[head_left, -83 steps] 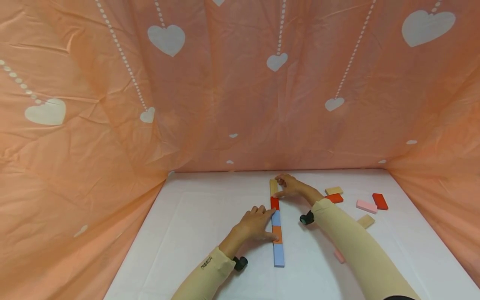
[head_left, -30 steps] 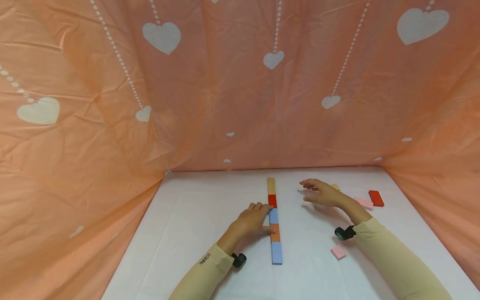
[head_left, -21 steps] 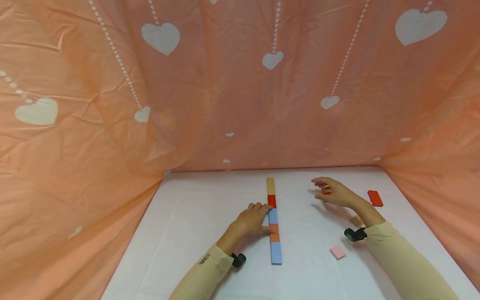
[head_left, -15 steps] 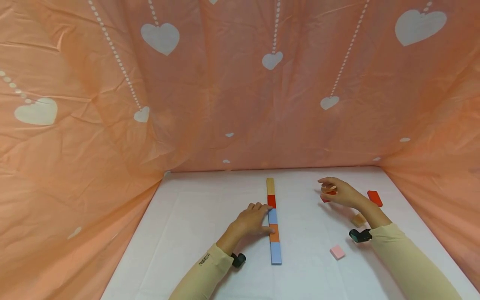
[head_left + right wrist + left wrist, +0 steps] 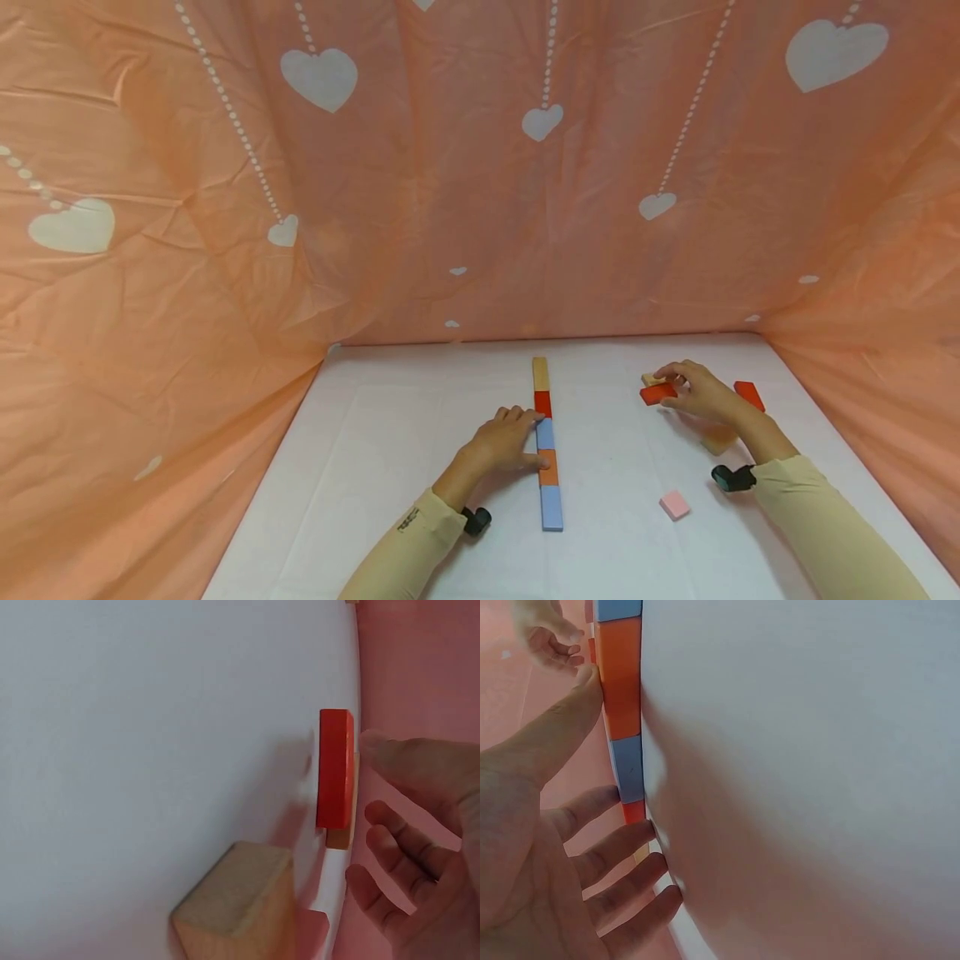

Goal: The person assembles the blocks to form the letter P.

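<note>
A person's right grip [image 5: 701, 393] hovers at the near end of a loose red block [image 5: 656, 394], which lies on the white counter [image 5: 615, 458], on the right side, just beside a pale wooden block [image 5: 649, 380]. Thumb and fingers are parted, with loosely bent fingertips and no visible hold on the block; whether any skin touches it cannot be told. The left grip [image 5: 501, 442], its fingers spread, rests along a straight row of five blocks set end to end, the thumb at the orange block [image 5: 550, 471] and the forefinger near where the middle blue block [image 5: 546, 433] meets the row's red one [image 5: 543, 405]; it is wrapped around nothing. A small pink block [image 5: 675, 505] sits well apart, nearer the person, and another wooden block [image 5: 240, 896] shows below the right wrist. The loose red block, judging by its slim, crisp edges, should be light and stiff, hard to damage, though its smooth painted faces may prove slightly slippery. The surest purchase looks to be a pinch across its two long sides, near the middle, thumb opposite forefinger, clear of the pale wooden neighbor so that it is not dragged along.
</note>
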Action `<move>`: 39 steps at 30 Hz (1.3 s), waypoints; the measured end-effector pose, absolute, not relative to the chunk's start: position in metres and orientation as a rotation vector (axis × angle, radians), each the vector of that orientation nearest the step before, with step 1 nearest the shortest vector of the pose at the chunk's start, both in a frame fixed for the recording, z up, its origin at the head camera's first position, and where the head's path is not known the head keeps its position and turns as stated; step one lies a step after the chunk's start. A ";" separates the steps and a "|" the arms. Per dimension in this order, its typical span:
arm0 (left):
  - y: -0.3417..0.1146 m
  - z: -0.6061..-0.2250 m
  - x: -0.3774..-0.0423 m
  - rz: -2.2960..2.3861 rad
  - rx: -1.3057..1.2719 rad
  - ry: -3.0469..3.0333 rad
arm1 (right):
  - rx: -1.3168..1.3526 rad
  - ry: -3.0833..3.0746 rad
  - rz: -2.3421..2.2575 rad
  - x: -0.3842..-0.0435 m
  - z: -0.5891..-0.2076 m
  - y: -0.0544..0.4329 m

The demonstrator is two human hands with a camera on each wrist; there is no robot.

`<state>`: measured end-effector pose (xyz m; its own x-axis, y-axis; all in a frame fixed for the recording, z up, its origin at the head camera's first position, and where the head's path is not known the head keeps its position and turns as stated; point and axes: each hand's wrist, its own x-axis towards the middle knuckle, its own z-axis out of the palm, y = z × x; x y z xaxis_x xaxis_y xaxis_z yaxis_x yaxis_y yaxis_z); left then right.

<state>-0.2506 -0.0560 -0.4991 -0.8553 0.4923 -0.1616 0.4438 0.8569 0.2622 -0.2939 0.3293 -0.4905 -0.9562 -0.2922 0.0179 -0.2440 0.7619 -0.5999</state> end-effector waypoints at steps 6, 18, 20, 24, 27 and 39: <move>-0.057 -0.498 -0.250 0.310 0.734 2.806 | -0.341 2.834 -0.908 -0.294 -0.494 0.327; -0.057 -0.498 -0.249 0.312 0.718 2.806 | -0.374 2.833 -0.942 -0.297 -0.500 0.327; -0.057 -0.498 -0.249 0.314 0.722 2.805 | -0.380 2.836 -0.942 -0.298 -0.501 0.327; -0.057 -0.498 -0.250 0.312 0.729 2.806 | -0.393 2.845 -0.933 -0.298 -0.501 0.327; -0.057 -0.498 -0.250 0.299 0.730 2.809 | -0.406 2.845 -0.944 -0.297 -0.500 0.327; -0.056 -0.499 -0.250 0.295 0.718 2.809 | -0.378 2.792 -1.040 -0.299 -0.509 0.326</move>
